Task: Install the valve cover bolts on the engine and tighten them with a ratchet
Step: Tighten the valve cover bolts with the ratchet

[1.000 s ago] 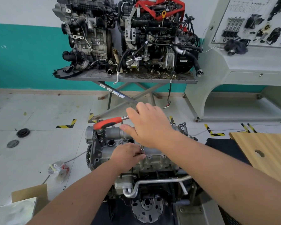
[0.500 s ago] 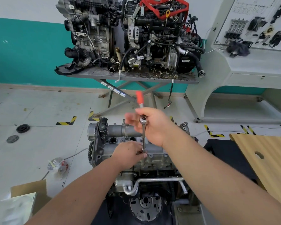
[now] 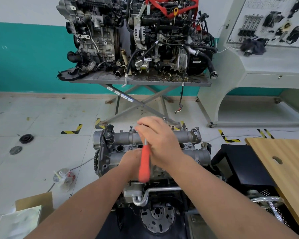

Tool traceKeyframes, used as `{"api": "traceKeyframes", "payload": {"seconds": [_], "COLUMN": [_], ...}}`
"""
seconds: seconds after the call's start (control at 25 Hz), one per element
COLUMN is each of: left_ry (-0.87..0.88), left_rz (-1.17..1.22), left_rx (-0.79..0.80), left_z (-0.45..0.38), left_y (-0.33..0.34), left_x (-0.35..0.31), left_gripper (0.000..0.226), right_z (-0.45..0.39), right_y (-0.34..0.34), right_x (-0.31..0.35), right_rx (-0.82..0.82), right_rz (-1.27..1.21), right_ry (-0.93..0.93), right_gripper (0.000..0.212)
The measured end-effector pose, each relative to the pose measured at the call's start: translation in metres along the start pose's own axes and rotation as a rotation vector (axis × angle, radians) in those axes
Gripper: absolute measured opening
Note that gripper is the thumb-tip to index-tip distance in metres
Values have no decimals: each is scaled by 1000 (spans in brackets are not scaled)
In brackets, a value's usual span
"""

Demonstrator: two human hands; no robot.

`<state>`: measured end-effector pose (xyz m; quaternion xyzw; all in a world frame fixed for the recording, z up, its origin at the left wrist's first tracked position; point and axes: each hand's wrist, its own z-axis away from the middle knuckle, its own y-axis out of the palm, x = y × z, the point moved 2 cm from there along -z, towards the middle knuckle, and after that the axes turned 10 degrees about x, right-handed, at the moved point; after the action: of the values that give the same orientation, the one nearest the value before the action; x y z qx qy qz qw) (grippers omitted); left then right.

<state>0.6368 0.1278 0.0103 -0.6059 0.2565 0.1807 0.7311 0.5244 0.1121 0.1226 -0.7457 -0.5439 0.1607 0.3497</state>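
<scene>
The grey engine [image 3: 188,137] stands low in the middle, its valve cover facing up. My right hand [image 3: 160,140] is curled over the head of the ratchet [image 3: 144,168], whose red handle points back toward me. My left hand [image 3: 130,161] sits just below and left of it on the cover, fingers closed round the ratchet's extension shaft; the socket and the bolt under it are hidden. A loose-looking bolt [image 3: 131,127] sticks up at the cover's far edge.
A wooden board [image 3: 283,163] lies on a black crate [image 3: 245,168] at the right. Cardboard boxes [image 3: 24,219] are at lower left, a plastic bag [image 3: 64,176] and black discs [image 3: 26,138] on the floor. Two engines sit on a steel stand [image 3: 138,81] behind.
The ratchet handle has swung round: it pointed left, then away from me, and now toward me. My right hand stayed on the head and my left hand stayed at the shaft.
</scene>
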Motion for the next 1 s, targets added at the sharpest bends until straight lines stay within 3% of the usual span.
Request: {"api": "traceKeyframes", "payload": {"seconds": [0.12, 0.2, 0.32, 0.48, 0.56, 0.68, 0.8, 0.92, 1.0], "left_ry": [46, 15, 5, 20, 6, 11, 34, 36, 51], "left_rz": [-219, -255, -225, -220, -237, -224, -227, -232, -237], "left_rx": [43, 102, 121, 114, 115, 110, 98, 68, 54], "left_z": [1, -1, -5, -7, -7, -7, -6, -7, -6], "left_y": [2, -1, 1, 4, 5, 4, 3, 4, 4], "left_x": [-3, -2, 3, 6, 8, 9, 7, 8, 8], "left_gripper": [26, 28, 31, 31, 31, 30, 29, 28, 27], "right_z": [-12, -21, -37, -55, -57, -42, -25, -11, 0], "right_y": [-7, -15, -28, -29, -31, -28, -17, -11, -9], "right_x": [1, -3, -9, -20, -25, -12, -10, -9, -6], "right_rx": [220, 394, 563, 737, 779, 599, 128, -192, -130], "right_rz": [241, 367, 445, 196, -156, -1060, -1615, -1743, -1368], "right_ry": [89, 139, 204, 475, 704, 1072, 1137, 1010, 863], "right_gripper": [26, 48, 46, 31, 27, 14, 23, 27, 21]}}
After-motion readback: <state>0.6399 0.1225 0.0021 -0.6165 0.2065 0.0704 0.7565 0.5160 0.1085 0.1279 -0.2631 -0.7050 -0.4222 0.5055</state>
